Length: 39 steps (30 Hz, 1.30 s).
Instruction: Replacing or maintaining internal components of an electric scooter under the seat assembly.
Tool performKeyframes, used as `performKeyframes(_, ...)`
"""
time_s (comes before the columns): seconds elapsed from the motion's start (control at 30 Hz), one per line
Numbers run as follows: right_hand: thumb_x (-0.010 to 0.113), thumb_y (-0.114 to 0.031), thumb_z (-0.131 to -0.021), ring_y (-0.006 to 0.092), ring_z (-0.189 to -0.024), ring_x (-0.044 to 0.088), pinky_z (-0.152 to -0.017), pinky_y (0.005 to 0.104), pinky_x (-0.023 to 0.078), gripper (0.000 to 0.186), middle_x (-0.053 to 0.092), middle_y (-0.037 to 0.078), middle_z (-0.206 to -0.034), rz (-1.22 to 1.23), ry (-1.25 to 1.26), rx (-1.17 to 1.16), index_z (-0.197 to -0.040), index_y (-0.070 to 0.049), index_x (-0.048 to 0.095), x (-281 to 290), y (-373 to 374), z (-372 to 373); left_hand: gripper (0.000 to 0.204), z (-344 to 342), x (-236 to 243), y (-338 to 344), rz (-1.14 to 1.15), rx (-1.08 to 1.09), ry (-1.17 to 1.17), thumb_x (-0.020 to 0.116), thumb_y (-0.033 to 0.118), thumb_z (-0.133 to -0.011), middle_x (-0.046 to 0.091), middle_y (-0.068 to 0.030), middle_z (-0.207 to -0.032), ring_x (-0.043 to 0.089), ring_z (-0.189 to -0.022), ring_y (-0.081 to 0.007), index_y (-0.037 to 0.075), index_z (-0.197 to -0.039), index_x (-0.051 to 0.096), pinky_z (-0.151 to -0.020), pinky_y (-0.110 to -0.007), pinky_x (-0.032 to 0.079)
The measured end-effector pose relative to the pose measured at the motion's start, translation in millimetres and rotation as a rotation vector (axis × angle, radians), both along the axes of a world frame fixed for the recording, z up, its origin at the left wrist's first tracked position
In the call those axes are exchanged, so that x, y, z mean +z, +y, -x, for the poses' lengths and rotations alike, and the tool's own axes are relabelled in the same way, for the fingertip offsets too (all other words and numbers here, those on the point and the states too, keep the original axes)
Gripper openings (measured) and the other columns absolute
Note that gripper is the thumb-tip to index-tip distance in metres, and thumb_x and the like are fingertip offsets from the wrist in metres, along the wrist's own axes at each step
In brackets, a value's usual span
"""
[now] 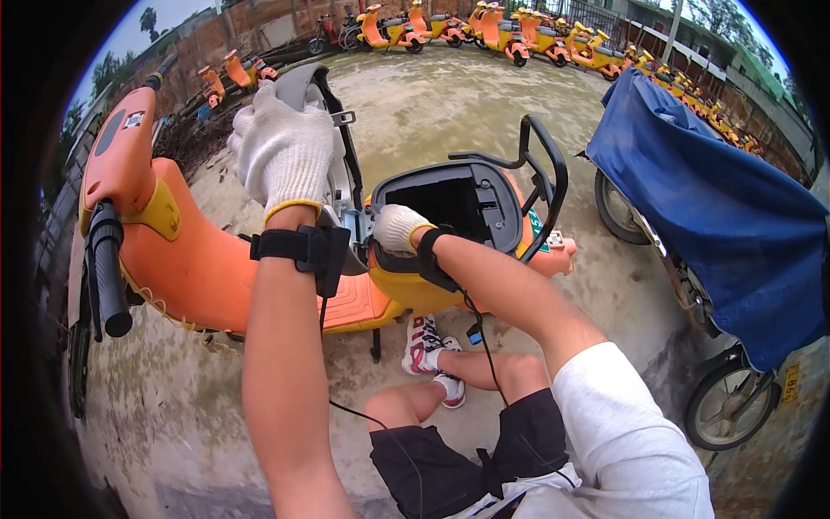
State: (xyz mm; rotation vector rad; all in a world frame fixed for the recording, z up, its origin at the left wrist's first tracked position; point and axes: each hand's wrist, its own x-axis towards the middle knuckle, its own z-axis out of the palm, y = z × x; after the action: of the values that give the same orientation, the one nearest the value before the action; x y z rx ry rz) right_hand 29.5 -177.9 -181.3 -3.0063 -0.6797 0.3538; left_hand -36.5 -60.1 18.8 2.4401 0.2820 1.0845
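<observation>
scooter (194, 251) left | tarp (700, 190) on vehicle (679, 281) right | parked scooters (491, 31) behind

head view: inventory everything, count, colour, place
plastic scooter: one, orange and yellow, left, centre
raised seat: one, grey, upper left
open storage box: one, black, centre
tubular rack: one, black, right of box
draped cover: one, blue, over vehicle, right
parked scooters: many, orange and yellow, background
concrete ground: one, grey, throughout
shoes: two, white and pink, below centre
shorts: one, black, bottom
wrist straps: two, black, wrists
left hand: one, gloved white, on seat
right hand: one, gloved white, at box
</observation>
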Motion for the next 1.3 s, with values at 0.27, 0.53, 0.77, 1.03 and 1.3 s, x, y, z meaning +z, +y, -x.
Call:
performKeyframes(0.27, 0.053, -0.021, -0.091, 0.0377, -0.079, 0.070, -0.071, 0.0440, 0.056, 0.030, 0.071, 0.022, -0.085, -0.293, -0.251, -0.118, -0.093, 0.002, 0.072, 5.4, -26.0, 7.8, 0.058, -4.9, 0.2, 4.6, -0.021, 0.063, -0.013, 0.063, 0.025, -0.083, 0.057, -0.0192, -0.136, 0.059, -0.122, -0.0340, 0.015, -0.140, 0.055, -0.103, -0.043, 0.048)
performKeyframes(0.53, 0.048, -0.026, -0.098, 0.0252, -0.047, 0.058, -0.042, 0.0369, 0.046, 0.032, 0.059, 0.008, -0.059, -0.871, 0.346, -0.551, -0.081, -0.004, 0.063, 4.3, -7.4, 16.2, 0.059, -6.7, -4.6, -8.9, -0.060, -0.026, -0.064, 0.063, 0.022, -0.081, 0.061, -0.0199, -0.131, 0.062, -0.117, -0.0340, 0.011, -0.138, 0.056, -0.100, -0.041, 0.050)
performKeyframes(0.77, 0.063, -0.013, -0.081, 0.0330, -0.065, 0.070, -0.059, 0.0414, 0.056, 0.019, 0.070, 0.016, -0.074, -0.639, 0.012, -0.366, -0.094, -0.004, 0.073, -11.2, 4.7, 21.0, 0.059, -5.1, -4.0, -1.5, -0.069, 0.021, -0.060, 0.062, 0.023, -0.082, 0.060, -0.0191, -0.132, 0.061, -0.118, -0.0328, 0.013, -0.140, 0.055, -0.101, -0.042, 0.049)
performKeyframes(1.03, 0.054, -0.018, -0.092, 0.0321, -0.067, 0.069, -0.061, 0.0429, 0.054, 0.026, 0.067, 0.017, -0.071, -0.399, -0.166, -0.245, -0.086, 0.001, 0.071, -10.3, 15.3, 22.4, 0.061, -7.5, -0.5, 23.0, 0.096, -0.028, 0.096, 0.064, 0.031, -0.085, 0.051, -0.0185, -0.141, 0.050, -0.130, -0.0348, 0.015, -0.142, 0.051, -0.108, -0.044, 0.042)
performKeyframes(1.3, 0.071, -0.035, -0.085, 0.0129, -0.041, 0.043, -0.038, 0.0301, 0.032, 0.032, 0.060, 0.004, -0.060, -0.824, 0.341, -0.612, -0.074, -0.005, 0.068, 26.6, -64.1, -27.6, 0.060, -8.2, -7.3, 33.7, -0.015, 0.002, -0.023, 0.059, 0.020, -0.082, 0.060, -0.0195, -0.134, 0.063, -0.116, -0.0312, 0.009, -0.141, 0.054, -0.101, -0.040, 0.048)
